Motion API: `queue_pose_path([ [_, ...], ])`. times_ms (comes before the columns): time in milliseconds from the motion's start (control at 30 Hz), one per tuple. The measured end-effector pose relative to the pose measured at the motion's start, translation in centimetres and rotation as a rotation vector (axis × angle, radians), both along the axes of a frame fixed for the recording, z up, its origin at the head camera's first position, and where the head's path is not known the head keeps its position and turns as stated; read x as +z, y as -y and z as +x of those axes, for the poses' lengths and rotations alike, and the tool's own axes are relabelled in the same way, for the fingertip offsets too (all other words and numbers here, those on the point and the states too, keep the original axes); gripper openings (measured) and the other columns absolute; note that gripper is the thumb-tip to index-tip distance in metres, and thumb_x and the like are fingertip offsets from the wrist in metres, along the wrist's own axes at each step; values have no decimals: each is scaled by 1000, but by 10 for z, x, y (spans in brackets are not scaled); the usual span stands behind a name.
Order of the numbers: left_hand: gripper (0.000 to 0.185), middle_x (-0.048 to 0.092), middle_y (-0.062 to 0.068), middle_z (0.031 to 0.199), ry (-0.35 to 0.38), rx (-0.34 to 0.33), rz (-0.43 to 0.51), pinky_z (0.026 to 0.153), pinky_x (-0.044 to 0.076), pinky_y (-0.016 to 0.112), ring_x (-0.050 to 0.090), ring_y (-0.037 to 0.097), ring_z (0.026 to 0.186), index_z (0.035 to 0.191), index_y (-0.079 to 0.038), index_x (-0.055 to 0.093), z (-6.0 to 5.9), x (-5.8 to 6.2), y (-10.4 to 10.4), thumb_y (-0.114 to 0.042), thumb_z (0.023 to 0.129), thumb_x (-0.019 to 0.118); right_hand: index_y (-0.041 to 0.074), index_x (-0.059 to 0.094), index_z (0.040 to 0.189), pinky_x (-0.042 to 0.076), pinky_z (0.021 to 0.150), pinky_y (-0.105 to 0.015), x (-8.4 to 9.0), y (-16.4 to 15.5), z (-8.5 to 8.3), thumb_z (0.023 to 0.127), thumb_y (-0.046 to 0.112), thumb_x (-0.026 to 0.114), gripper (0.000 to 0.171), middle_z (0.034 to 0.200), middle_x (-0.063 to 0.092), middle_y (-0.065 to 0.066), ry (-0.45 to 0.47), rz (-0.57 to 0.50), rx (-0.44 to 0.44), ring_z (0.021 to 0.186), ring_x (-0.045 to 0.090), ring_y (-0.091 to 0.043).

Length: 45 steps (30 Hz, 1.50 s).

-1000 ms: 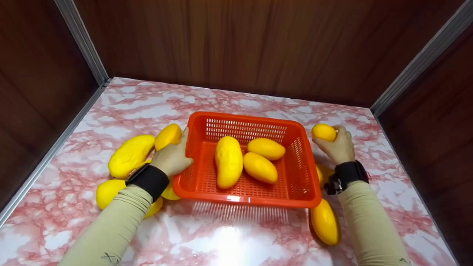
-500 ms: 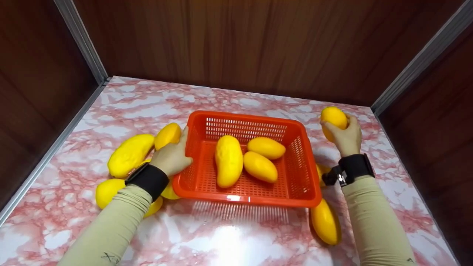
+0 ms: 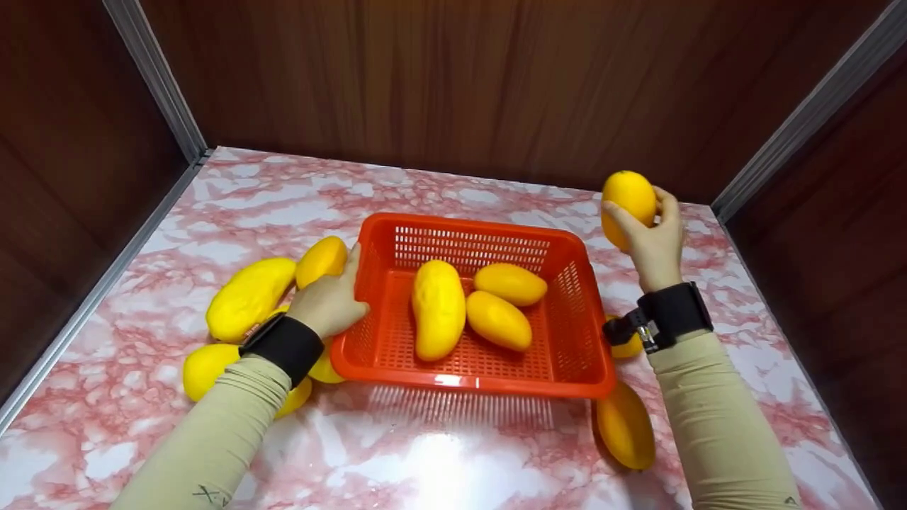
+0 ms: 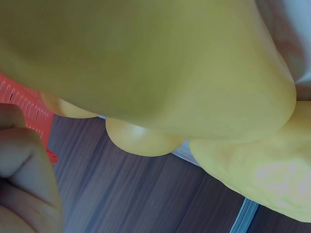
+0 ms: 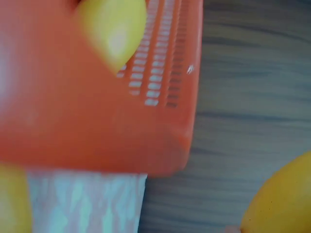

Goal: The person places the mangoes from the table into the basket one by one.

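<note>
My right hand (image 3: pixel 659 244) grips a yellow mango (image 3: pixel 627 202), held up beyond the basket's right end; the same mango shows at the lower right of the right wrist view. With my left hand (image 3: pixel 324 304) I hold the left rim of the orange-red plastic basket (image 3: pixel 475 383), the thumb over its inner side. Inside the basket lie a long, bumpy yellow fruit (image 3: pixel 439 309) and two smaller mangoes, one mango (image 3: pixel 510 284) behind the other mango (image 3: pixel 499 321). In the left wrist view, part of my left hand (image 4: pixel 26 174) appears beside large yellow fruits.
Several yellow fruits, including a long fruit (image 3: pixel 248 297) and a mango (image 3: pixel 322 261), lie left of the basket, some partly hidden by my arm. To its right are a mango (image 3: pixel 626 428) and a partly covered one (image 3: pixel 627 346). Dark wood panels (image 3: pixel 453 85) enclose the marbled tabletop (image 3: pixel 453 460).
My right hand has lifted the mango up and toward the back, turning it more upright. The left hand and basket have stayed in place.
</note>
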State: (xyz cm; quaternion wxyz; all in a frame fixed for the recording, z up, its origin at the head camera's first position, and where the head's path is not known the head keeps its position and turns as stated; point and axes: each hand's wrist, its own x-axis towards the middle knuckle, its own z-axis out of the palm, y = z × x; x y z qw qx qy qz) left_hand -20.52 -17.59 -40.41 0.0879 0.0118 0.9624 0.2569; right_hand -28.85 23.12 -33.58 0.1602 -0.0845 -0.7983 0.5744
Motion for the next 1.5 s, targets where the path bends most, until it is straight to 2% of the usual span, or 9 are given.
queue_pose_path([
  [200, 98, 63, 14, 75, 0, 1, 2, 60, 47, 37, 63, 28, 64, 161, -21, -3, -1, -2, 0, -22, 85, 60, 19, 44, 143, 51, 82, -29, 3, 16, 6, 83, 38, 76, 71, 126, 42, -2, -21, -15, 71, 110, 51, -18],
  [367, 97, 65, 16, 81, 0, 8, 0, 63, 47, 39, 64, 29, 70, 161, -20, -2, 0, -2, 0, -23, 86, 59, 19, 43, 143, 50, 84, -29, 2, 26, 10, 84, 36, 75, 70, 126, 43, -3, -33, -28, 104, 108, 50, -17],
  [667, 96, 67, 18, 89, -1, 12, 13, 68, 49, 41, 64, 30, 76, 161, -19, 0, 2, -2, -1, -20, 84, 58, 10, 48, 138, 46, 82, -28, -11, 46, 16, 84, 31, 76, 65, 118, 50, -5, -74, 35, 180, 99, 51, -17],
  [800, 95, 68, 20, 94, -17, 16, 11, 71, 49, 43, 65, 31, 79, 161, -18, 1, 1, -3, -1, -21, 84, 58, 9, 48, 138, 48, 81, -28, -19, 52, 17, 84, 34, 76, 65, 116, 50, -9, -28, 81, 234, 99, 54, -20],
  [1000, 95, 68, 22, 97, -25, 16, -1, 71, 50, 44, 66, 32, 82, 161, -18, 2, 2, -3, -1, -21, 84, 58, 11, 44, 144, 49, 84, -30, -34, 56, 15, 85, 41, 75, 73, 128, 52, -15, 87, 180, 342, 104, 55, -24],
  [1167, 96, 68, 22, 97, -15, 8, -2, 71, 49, 44, 65, 32, 82, 161, -17, 1, 1, -3, -2, -22, 84, 58, 10, 48, 140, 48, 86, -34, -47, 57, 12, 84, 41, 76, 71, 125, 57, -16, 123, 247, 414, 105, 56, -25],
  [1333, 96, 68, 20, 95, -12, 9, 2, 70, 49, 42, 65, 31, 80, 161, -19, 0, 1, -3, -1, -22, 85, 59, 11, 49, 139, 48, 88, -37, -51, 58, 11, 81, 48, 77, 74, 125, 59, -15, 182, 345, 449, 106, 58, -27],
  [1500, 96, 68, 18, 90, -22, 9, 9, 68, 49, 41, 65, 30, 77, 161, -21, 0, 1, -2, -1, -22, 85, 59, 11, 47, 143, 48, 92, -41, -52, 60, 10, 78, 57, 75, 85, 129, 61, -16, 232, 473, 484, 109, 59, -29],
])
